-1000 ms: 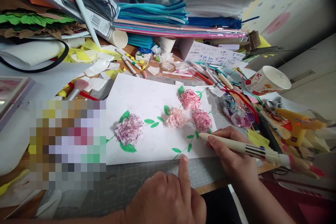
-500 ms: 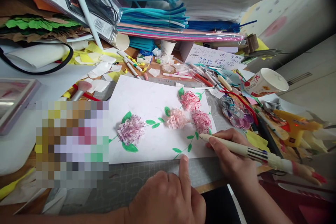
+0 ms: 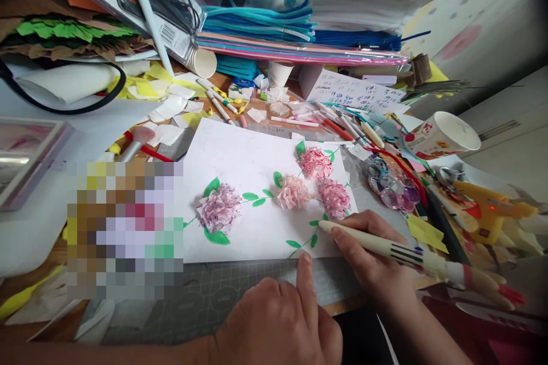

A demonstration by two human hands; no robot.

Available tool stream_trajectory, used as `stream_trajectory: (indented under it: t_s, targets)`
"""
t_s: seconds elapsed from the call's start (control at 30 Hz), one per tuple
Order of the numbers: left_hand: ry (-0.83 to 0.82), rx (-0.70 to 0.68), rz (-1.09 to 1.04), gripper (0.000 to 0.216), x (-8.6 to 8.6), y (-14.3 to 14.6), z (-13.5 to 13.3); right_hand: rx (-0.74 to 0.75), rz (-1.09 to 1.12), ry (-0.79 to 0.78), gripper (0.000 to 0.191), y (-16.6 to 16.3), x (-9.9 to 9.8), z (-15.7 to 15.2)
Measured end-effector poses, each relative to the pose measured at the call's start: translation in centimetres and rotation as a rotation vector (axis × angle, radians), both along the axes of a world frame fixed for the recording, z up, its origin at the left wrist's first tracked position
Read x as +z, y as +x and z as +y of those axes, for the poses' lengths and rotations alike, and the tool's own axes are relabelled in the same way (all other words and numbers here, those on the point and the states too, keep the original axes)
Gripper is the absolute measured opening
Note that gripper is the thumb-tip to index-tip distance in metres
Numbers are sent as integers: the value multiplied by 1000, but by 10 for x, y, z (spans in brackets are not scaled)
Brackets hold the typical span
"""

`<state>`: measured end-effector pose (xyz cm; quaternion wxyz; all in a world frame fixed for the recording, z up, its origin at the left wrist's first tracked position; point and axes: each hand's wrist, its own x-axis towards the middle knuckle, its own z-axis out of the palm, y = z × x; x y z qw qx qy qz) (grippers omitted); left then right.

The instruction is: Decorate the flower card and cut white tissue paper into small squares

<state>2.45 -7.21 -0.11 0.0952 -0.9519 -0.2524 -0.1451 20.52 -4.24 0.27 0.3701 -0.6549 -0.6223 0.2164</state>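
Note:
A sheet of white paper (image 3: 244, 151) lies on a grey cutting mat (image 3: 205, 296). On it sit a crumpled purple paper flower (image 3: 220, 208), a peach one (image 3: 293, 191) and two pink-red ones, joined by green stems and leaves drawn around them. My right hand (image 3: 374, 256) grips a thick cream multicolour pen (image 3: 379, 242) with a hand-shaped end. Its tip meets the paper beside a green leaf (image 3: 314, 223), below the lower pink flower (image 3: 334, 198). My left hand (image 3: 278, 313) holds nothing; its index finger is stretched onto the sheet's near edge, the other fingers curled.
Pens and markers (image 3: 342, 122) lie scattered behind the sheet. A paper cup (image 3: 443, 136), a yellow glue gun (image 3: 488, 211) and a flower-shaped palette (image 3: 394, 185) stand at the right. Blue pipe cleaners (image 3: 257, 23) are stacked at the back. A blurred patch covers the sheet's left side.
The pen tip has moved a little left, from beside the pink flower to the leaf on the lower stem. The left hand stays at the near edge; the whole view has shifted slightly.

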Motion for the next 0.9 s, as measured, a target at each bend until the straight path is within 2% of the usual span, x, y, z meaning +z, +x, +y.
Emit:
stream_trajectory:
  t_s: [0.13, 0.43, 0.67, 0.9]
  targets:
    - [2, -14, -5, 6, -3, -1, 0, -40, 24, -1, 21, 2, -3, 0]
    - [20, 8, -14, 6, 0, 2, 0, 27, 31, 15, 19, -1, 0, -1]
    - [22, 8, -3, 9, -1, 0, -2, -40, 7, 15, 19, -2, -1, -1]
    - [18, 26, -27, 8, 0, 1, -3, -18, 27, 14, 18, -4, 0, -1]
